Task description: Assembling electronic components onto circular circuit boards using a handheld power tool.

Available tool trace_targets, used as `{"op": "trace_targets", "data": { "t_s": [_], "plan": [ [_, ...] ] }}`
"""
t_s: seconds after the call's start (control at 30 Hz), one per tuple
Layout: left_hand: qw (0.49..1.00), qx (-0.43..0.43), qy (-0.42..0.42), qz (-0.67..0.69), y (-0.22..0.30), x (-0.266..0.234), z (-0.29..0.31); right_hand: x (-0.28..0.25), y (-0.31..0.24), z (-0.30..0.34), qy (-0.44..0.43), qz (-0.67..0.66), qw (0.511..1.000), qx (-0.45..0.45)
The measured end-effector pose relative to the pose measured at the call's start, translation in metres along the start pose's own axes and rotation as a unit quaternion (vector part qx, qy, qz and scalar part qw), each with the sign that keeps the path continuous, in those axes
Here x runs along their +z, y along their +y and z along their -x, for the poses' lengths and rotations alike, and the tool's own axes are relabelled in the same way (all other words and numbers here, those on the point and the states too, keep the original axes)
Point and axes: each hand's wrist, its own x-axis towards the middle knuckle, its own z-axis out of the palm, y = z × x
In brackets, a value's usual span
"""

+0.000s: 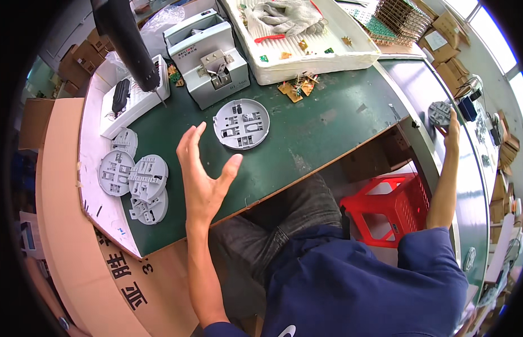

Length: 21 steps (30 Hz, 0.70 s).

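Note:
My left hand (202, 177) is above the green bench (312, 132), fingers spread and nothing in it. Just beyond its fingertips a round grey plastic housing (241, 124) lies with its moulded inner side up. Far to the right, my outstretched right hand (453, 130) grips another round grey plastic housing (439, 114) at its edge, over the side table. Most of that hand's fingers are hidden. Several more grey housings (148, 178) lie in an overlapping heap on the left of the bench.
An electric screwdriver (123, 48) hangs at the upper left, beside a grey screw feeder (213, 62). A white foam tray (315, 68) holds gloves and small boards. Loose circuit pieces (298, 89) lie before it. A red plastic stool (393, 210) stands below, between the bench and side table (410, 78).

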Motion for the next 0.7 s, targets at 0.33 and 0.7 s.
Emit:
{"op": "trace_targets", "data": {
  "t_s": [0.33,0.7],
  "plan": [
    [0.968,0.044,0.032,-0.244,0.008,0.072,-0.038,0.088,-0.047,0.076,-0.029,0.382,0.878,-0.287],
    [0.985,0.029,-0.129,-0.114,0.013,0.017,-0.009,0.303,-0.049,0.248,-0.331,0.277,0.75,-0.501]
  ]
}}
